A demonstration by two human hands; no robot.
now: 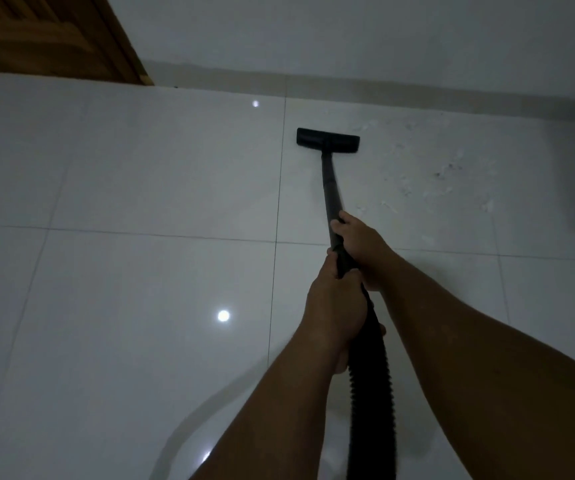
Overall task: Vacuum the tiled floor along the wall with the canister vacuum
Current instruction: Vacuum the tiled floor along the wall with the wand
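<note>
Black wand (330, 188) gripped by right hand (360, 242) and left hand (336, 306); floor head (328, 141) near wall (348, 39), white debris (452, 174) beside it, wooden door (47, 32) left.

My floor tiles (140, 271) gleam glossy and smooth; the hose (370, 375) looks ribbed matt plastic, the door (36, 32) grained wood.

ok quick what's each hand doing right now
Left hand: closed on the vacuum wand, where the hose joins.
Right hand: closed on the wand, further forward.
</note>
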